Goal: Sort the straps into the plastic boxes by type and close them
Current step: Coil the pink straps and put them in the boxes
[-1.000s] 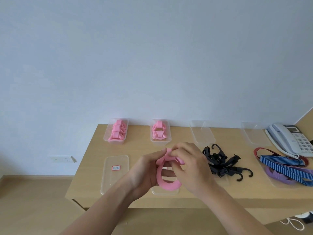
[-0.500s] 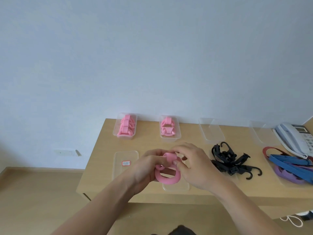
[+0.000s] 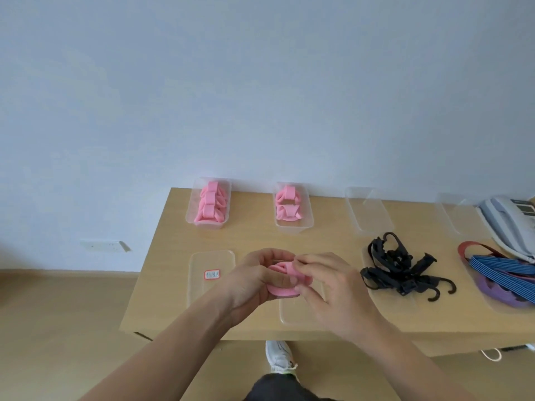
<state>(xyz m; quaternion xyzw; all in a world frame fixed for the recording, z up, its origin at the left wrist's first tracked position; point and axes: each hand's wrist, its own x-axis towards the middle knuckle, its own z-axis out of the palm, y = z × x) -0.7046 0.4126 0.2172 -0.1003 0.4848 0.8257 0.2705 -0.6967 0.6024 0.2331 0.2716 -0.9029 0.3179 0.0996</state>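
While both hands (image 3: pixel 292 282) pinch a pink strap (image 3: pixel 282 290) near the table's front edge (image 3: pixel 318 336), bare wood behind.

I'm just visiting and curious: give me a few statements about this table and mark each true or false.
1. Both hands, left hand and right hand, hold a pink strap. True.
2. The black hooked straps lie in a box. False: they lie loose on the table.
3. Two boxes at the back hold pink straps, the left box and the one beside it. True.
4. A telephone sits at the table's left end. False: it sits at the right end.
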